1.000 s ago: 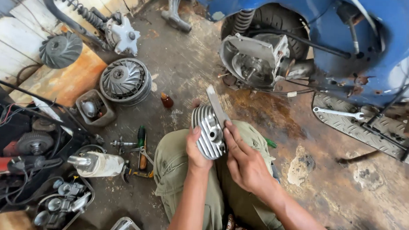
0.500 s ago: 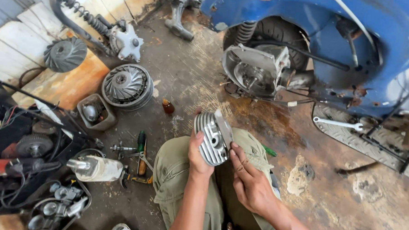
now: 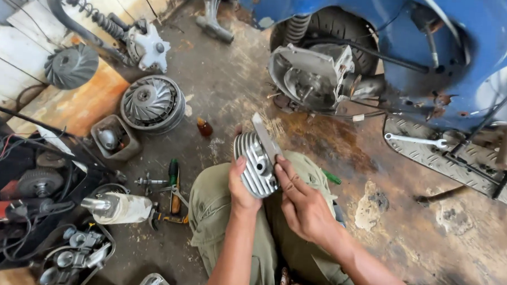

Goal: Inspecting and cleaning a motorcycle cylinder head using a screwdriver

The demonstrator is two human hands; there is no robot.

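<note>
While both hands grip, finned cylinder head [image 3: 256,165] tilted upright, flat blade [image 3: 266,138] (right-held) angled up-left.

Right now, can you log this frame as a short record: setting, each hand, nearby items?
setting: stained concrete floor beside a blue scooter body
left hand: grip around a grey finned metal cylinder head, held above the knees
right hand: holds a flat grey metal blade against the head
nearby: round finned metal fan wheel, small brown bottle, green-handled screwdriver
</note>
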